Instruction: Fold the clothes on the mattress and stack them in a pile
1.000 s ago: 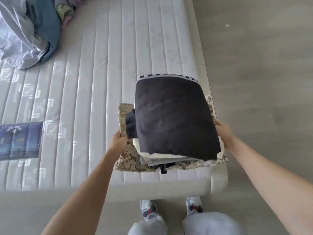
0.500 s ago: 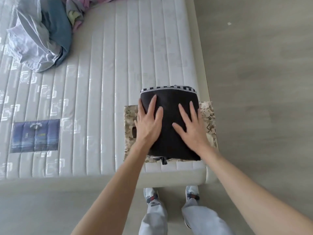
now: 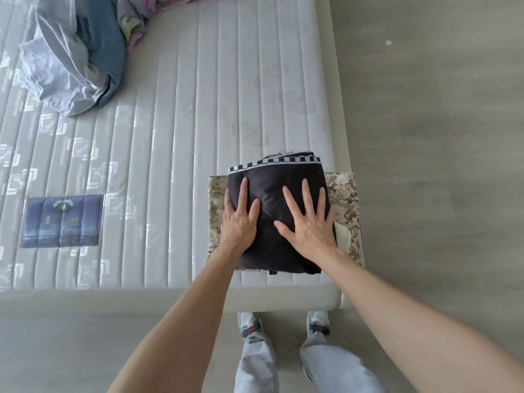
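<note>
Both hands lie flat on a folded black garment at the lower right of the frame, near the mattress's bottom right corner. The left hand presses its left part with straight fingers, the right hand presses its right part with fingers spread; neither grips anything. The garment's long axis runs from the bottom of the frame toward the top, and its checked black-and-white band forms the upper end. It tops a pile whose lowest visible layer is a wider folded camouflage piece, showing on both sides; a pale edge peeks out at the right, and whatever else lies between is hidden. The mattress is pale and quilted in long stripes, with a blue printed label at the left. A heap of unfolded clothes, light blue, teal and pinkish, sits at the upper left, cut off by the top edge so I cannot make out separate items. Greyish wood-look floor fills the right side, with a small white scrap on it. Below, the person's light trousers and shoes show.
</note>
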